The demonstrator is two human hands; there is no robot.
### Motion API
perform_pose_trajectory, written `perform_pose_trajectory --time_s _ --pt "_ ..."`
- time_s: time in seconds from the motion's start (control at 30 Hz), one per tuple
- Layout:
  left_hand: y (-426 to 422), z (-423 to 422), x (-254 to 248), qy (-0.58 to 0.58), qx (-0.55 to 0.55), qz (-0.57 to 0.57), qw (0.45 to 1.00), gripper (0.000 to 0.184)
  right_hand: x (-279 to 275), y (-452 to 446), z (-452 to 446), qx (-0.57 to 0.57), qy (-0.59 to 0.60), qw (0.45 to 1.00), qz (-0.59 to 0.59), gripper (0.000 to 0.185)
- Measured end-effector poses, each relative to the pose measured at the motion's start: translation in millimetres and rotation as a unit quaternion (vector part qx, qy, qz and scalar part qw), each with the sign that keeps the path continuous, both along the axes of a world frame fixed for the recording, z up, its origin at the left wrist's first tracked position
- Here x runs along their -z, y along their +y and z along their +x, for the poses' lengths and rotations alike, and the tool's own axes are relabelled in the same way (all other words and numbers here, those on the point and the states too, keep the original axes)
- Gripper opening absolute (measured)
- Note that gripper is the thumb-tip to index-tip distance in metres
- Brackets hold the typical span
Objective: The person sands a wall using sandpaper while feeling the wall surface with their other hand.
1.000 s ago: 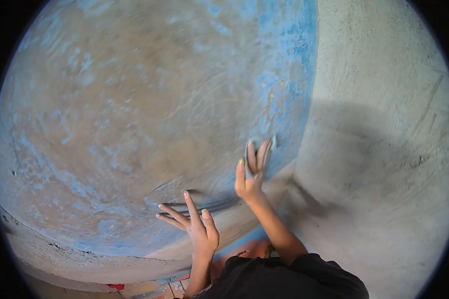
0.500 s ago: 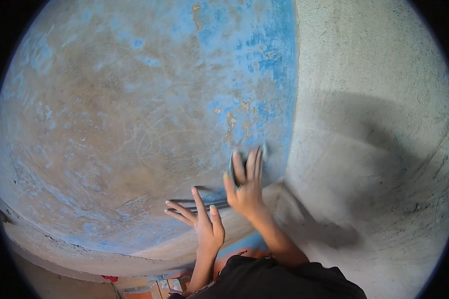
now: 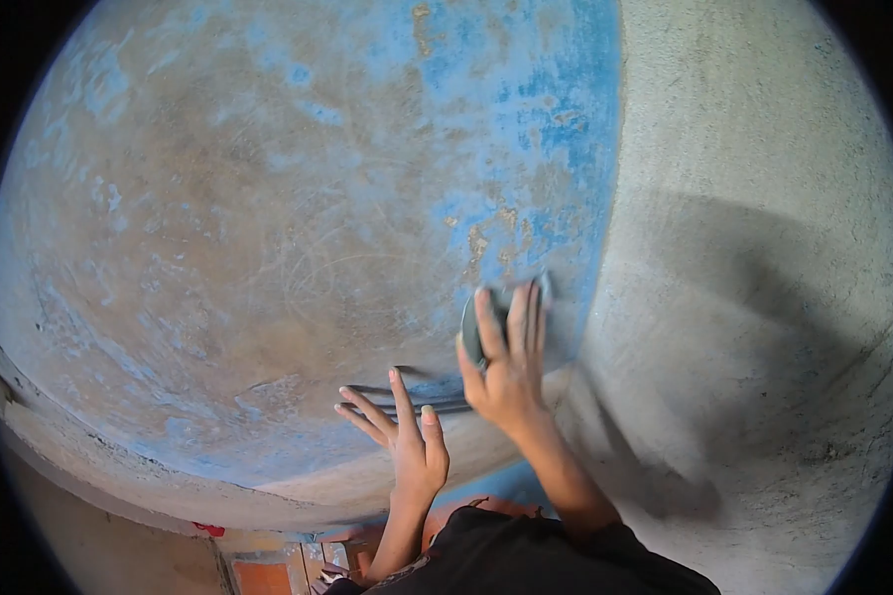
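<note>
My right hand presses a dark grey-green sheet of sandpaper against the blue, worn wall, low and close to the corner. Its fingers lie stretched over the sheet, whose far edge shows beyond the fingertips. Part of the sheet is hidden under the fingers. Lower and to the left, my left hand is open with its fingers spread and holds nothing. Its fingertips are at the lower part of the same wall; whether they touch it I cannot tell.
A rough pale grey wall meets the blue wall on the right and carries broad shadows. A ledge runs along the bottom of the blue wall. Below it at the lower left are a small red object and an orange panel.
The view has shifted, so the walls sit further right in the frame. My right hand and the sandpaper have moved slightly right and up in the picture. My left hand stays spread.
</note>
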State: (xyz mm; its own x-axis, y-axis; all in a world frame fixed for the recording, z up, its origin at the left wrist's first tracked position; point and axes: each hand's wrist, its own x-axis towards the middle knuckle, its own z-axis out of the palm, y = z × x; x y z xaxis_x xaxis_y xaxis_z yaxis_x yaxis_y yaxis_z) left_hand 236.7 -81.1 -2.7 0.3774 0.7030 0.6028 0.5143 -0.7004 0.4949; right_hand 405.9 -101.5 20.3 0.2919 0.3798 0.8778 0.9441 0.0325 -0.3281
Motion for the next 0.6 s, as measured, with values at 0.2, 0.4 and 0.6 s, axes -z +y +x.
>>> perform_pose_trajectory --time_s 0.2,0.4,0.6 --pt "2.9 -9.0 0.8 -0.014 -0.014 0.0 1.0 0.058 -68.5 10.5 7.8 0.016 -0.005 0.999 0.035 0.066" --pt "15.8 -28.7 3.1 0.037 -0.044 0.038 0.998 0.058 31.1 22.9 -54.3 -0.027 0.009 0.999 -0.041 0.075" --pt "34.0 -64.4 -5.8 0.02 -0.086 0.064 0.994 0.057 -55.6 26.3 -33.3 0.008 -0.038 0.999 0.011 0.076"
